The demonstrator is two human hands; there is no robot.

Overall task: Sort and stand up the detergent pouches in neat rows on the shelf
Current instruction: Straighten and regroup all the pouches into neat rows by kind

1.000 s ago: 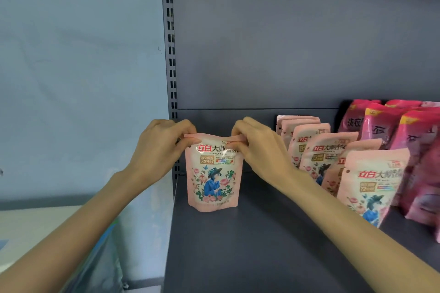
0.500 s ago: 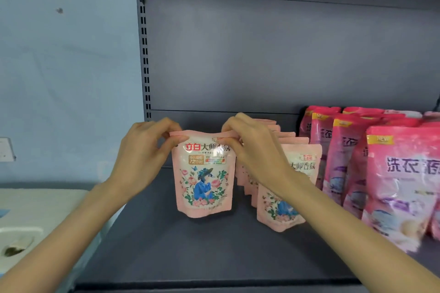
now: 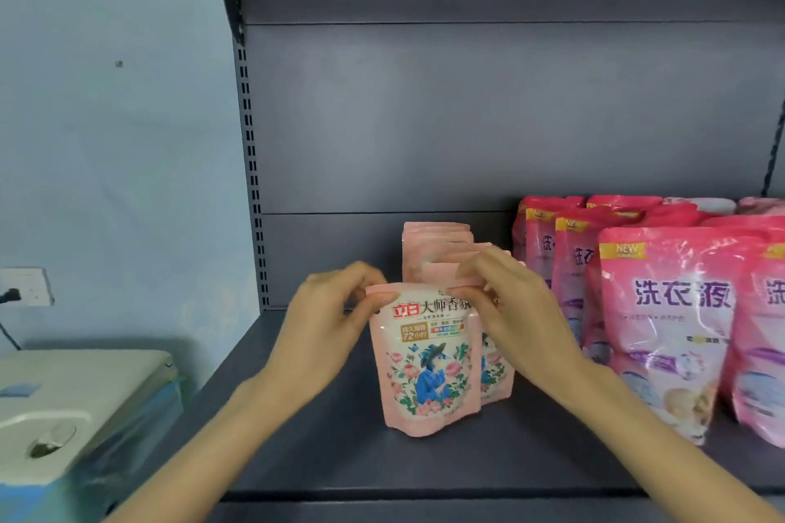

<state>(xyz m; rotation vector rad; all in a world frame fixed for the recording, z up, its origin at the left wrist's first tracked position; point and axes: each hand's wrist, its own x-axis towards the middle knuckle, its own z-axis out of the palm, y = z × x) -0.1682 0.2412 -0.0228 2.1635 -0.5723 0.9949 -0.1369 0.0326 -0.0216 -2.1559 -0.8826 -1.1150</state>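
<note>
The left hand (image 3: 327,323) and right hand (image 3: 514,310) still pinch the top corners of the pale pink pouch (image 3: 429,365). Upright at centre frame on the shelf (image 3: 323,450), it now fronts the matching row (image 3: 437,238), no longer left of it.

Dim, flat indoor light, no hard shadows, just a soft one under the front pouch (image 3: 424,357) on the shelf (image 3: 323,459). Its print is readable. Left hand (image 3: 327,327) and right hand (image 3: 518,323) blur at the fingers. Big pink pouches (image 3: 671,331) look smeared, with slight sheen. Shelf upright (image 3: 251,166) bows from wide-angle distortion.
</note>
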